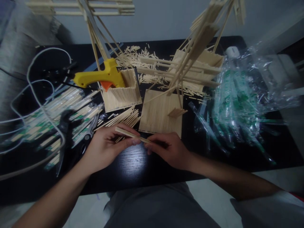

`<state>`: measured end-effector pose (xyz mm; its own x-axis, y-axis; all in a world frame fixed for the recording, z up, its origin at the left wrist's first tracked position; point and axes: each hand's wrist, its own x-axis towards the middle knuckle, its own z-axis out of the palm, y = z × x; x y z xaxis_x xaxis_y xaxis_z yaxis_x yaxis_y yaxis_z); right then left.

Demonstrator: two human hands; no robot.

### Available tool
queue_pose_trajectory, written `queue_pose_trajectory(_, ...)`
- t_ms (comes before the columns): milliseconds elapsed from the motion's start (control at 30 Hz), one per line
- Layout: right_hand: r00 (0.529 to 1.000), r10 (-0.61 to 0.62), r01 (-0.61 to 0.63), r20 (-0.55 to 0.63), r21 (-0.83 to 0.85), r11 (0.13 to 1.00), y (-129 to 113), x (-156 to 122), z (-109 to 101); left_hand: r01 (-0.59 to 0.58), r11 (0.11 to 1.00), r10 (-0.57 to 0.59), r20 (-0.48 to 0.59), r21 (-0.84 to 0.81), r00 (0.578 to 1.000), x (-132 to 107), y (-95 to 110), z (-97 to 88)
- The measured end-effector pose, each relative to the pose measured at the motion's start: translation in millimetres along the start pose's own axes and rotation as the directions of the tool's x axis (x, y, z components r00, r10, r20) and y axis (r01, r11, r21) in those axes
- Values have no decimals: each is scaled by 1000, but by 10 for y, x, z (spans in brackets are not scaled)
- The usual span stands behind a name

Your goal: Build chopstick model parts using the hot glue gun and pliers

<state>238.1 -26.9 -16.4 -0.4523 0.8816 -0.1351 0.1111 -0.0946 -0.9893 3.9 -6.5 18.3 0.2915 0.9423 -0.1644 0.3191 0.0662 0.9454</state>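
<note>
Low over the front of the black table, both of my hands grip a thin bundle of wooden sticks (pixel 125 132). My left hand (pixel 110 144) pinches its middle between thumb and fingers. The right-hand end is pinched by my right hand (pixel 169 147). Just beyond my hands lies a square panel of sticks (pixel 159 110) with a small stick piece (pixel 177 112) standing on it. Loose wooden sticks (pixel 125 118) lie beside my left hand. A yellow glue gun (pixel 99 76) rests in an open box made of sticks (pixel 123 96).
Tall stick frames (pixel 190 60) rise at the back, close to head height. Cut stick pieces (pixel 140 58) are scattered behind. Pliers (pixel 64 133), scissors (pixel 87 136), a white cable (pixel 35 91) and wrapped sticks (pixel 78 117) crowd the left. Clear plastic wrappers (pixel 235 104) pile up on the right.
</note>
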Motion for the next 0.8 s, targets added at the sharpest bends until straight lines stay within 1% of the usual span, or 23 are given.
queue_pose_trajectory(167,1000,15,-15,-5,6,1000,16,-5,7,-2,1000,3,16,-10,1000,3,-13,1)
queue_pose_trajectory(367,1000,9,-9,-5,28,1000,32,4,16,-33,999,33,-2,-24,999,7,-32,20)
queue_pose_trajectory(567,999,32,-32,5,46,998,31,5,23,-57,998,57,-12,-17,998,30,-41,32)
queue_pose_trajectory(800,999,43,-43,10,81,996,43,5,22,-80,996,80,4,-27,997,31,-48,30)
